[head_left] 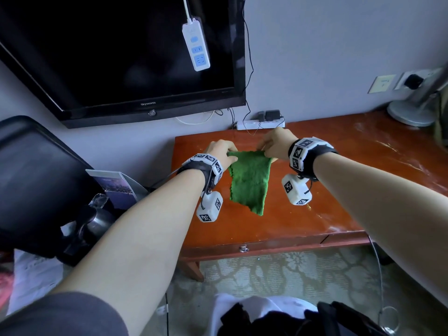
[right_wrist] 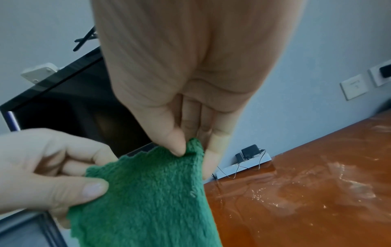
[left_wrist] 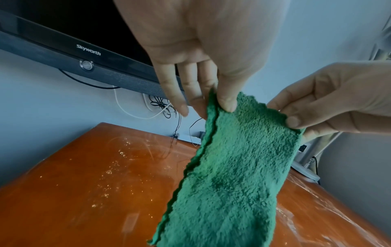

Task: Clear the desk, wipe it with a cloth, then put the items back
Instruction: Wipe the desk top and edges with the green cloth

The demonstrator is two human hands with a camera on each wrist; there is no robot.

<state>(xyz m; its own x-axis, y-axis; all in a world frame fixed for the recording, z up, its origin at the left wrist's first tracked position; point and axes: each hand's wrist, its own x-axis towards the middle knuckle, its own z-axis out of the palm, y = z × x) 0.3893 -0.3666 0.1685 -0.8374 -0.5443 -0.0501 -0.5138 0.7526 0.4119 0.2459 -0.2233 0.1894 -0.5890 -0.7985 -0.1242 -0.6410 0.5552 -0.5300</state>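
A green fluffy cloth (head_left: 249, 183) hangs folded above the reddish wooden desk (head_left: 339, 190). My left hand (head_left: 221, 149) pinches its top left corner and my right hand (head_left: 271, 144) pinches its top right corner. In the left wrist view the left thumb and fingers (left_wrist: 227, 100) clamp the cloth (left_wrist: 232, 167) edge, with the right hand (left_wrist: 317, 108) at the other corner. In the right wrist view the right thumb (right_wrist: 175, 142) pinches the cloth (right_wrist: 143, 200), and the left hand (right_wrist: 52, 175) holds its left corner. The desk top shows wet streaks and bears no items under the cloth.
A black TV (head_left: 121, 57) hangs on the wall behind, with a white power strip (head_left: 196, 44) dangling in front. Another power strip (head_left: 260, 123) with adapters lies at the desk's back edge. A lamp base (head_left: 409, 110) stands at the far right. A black chair (head_left: 36, 178), kettle (head_left: 97, 221) and brochure (head_left: 116, 187) are left.
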